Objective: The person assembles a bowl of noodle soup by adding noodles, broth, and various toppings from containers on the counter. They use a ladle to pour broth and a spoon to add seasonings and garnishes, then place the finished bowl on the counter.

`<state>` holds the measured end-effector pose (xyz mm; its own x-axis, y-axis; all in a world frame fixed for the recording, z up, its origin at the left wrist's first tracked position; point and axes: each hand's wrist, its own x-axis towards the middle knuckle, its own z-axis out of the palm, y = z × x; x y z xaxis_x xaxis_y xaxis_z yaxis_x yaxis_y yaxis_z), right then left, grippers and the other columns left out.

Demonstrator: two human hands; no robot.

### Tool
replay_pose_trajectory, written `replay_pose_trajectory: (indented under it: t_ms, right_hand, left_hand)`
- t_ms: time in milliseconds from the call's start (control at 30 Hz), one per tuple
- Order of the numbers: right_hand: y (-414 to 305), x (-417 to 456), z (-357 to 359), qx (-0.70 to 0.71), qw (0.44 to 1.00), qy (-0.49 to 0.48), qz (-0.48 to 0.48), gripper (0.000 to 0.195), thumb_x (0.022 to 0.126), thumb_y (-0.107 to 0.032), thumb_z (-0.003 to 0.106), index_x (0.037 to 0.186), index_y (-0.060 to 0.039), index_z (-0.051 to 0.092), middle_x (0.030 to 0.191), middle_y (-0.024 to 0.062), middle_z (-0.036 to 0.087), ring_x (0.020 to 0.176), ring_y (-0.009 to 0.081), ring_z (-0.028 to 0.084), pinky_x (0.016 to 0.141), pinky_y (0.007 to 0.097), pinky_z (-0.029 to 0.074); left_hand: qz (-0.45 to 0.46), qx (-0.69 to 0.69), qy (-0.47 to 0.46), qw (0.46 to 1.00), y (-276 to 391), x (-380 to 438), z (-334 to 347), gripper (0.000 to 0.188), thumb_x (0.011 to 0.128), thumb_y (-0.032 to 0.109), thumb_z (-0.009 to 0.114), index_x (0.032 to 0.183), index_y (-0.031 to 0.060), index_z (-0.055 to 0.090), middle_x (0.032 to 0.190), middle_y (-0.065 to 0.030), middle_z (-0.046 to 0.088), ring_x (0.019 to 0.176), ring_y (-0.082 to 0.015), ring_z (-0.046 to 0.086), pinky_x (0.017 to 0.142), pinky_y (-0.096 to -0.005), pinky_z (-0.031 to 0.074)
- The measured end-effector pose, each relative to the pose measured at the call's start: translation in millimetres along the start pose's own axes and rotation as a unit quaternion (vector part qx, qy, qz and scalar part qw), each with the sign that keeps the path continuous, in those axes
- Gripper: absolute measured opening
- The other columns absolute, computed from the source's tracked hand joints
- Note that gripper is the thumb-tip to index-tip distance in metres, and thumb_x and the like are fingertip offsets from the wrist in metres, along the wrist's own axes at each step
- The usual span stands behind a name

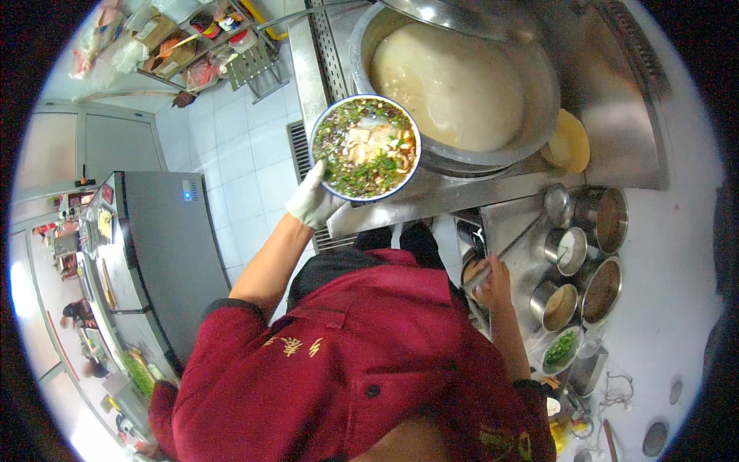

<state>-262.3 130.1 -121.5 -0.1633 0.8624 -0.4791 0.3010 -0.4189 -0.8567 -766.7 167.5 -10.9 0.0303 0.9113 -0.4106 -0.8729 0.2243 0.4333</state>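
Observation:
My left hand [316, 199], in a whitish glove, holds a blue-rimmed bowl of soup [366, 148] by its lower left edge. Chopped greens, dark broth and pale pieces fill the bowl. Beside it, at the upper right, stands a large metal pot [456, 86] of cloudy, pale liquid with its lid tilted over the far side. My right hand [493, 281], bare, is closed around the handle of a long metal ladle [557, 205], whose round bowl lies near the steel containers at the right.
Steel pots of seasonings [600, 291] and a bowl of chopped greens [560, 350] line the right counter. A yellow plastic container [571, 141] stands beside the big pot. At left are a grey refrigerator cabinet [167, 254] and a loaded shelf [173, 78]; people are far off at lower left.

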Motion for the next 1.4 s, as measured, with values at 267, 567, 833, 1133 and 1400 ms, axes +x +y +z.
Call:
replay_pose_trajectory:
  t_ms: [267,567,833,1133,1400]
  right_hand:
    - [13,81,9,-0.014,0.963,0.011,0.269,0.048,0.097,-0.048,0.047,0.08,-0.0043,0.059,0.068,0.0088,0.059,0.054,0.0192,0.061,0.046,0.032,0.047]
    - [-129,152,216,-0.383,0.836,-0.147,-0.364,0.03,0.087,-0.018,0.059,0.111,-0.0001,0.057,0.098,0.0262,0.062,0.096,0.0422,0.06,0.084,0.05,0.048]
    - [-136,236,463,-0.423,0.893,-0.107,-0.112,0.045,0.092,-0.02,0.049,0.135,-0.0056,0.048,0.136,0.0253,0.048,0.124,0.0397,0.049,0.105,0.0464,0.04]
    - [-22,153,458,-0.586,0.756,-0.048,-0.288,0.027,0.089,-0.015,0.049,0.1,0.0045,0.064,0.11,0.0261,0.063,0.102,0.0419,0.06,0.088,0.0468,0.048]
    - [-247,71,537,0.213,0.924,-0.307,0.084,0.02,0.09,-0.021,0.051,0.076,-0.0069,0.052,0.071,0.0029,0.041,0.064,0.0143,0.04,0.054,0.0256,0.034]
  left_hand:
    - [0.061,-0.031,0.115,0.991,10,-100,4,0.071,0.088,0.039,0.067,0.145,0.0091,0.036,0.145,-0.0131,0.045,0.132,-0.031,0.045,0.109,-0.0504,0.04]
    - [0.204,-0.07,0.176,0.961,-6,-206,-1,0.081,0.081,0.049,0.071,0.145,0.0109,0.038,0.147,-0.0117,0.044,0.131,-0.032,0.046,0.109,-0.0498,0.04]
    - [0.296,-0.159,0.189,0.923,32,-335,-122,0.07,0.089,0.044,0.062,0.145,0.0093,0.037,0.147,-0.0121,0.043,0.134,-0.0314,0.043,0.112,-0.0517,0.035]
    - [0.356,-0.215,0.173,0.893,71,-571,-185,0.066,0.094,0.034,0.059,0.147,0.0081,0.031,0.149,-0.014,0.04,0.136,-0.0317,0.041,0.113,-0.0516,0.034]
    - [0.428,-0.193,0.227,0.853,184,-569,-232,0.068,0.092,0.041,0.06,0.146,0.0099,0.034,0.148,-0.0126,0.042,0.134,-0.0306,0.044,0.111,-0.0513,0.037]
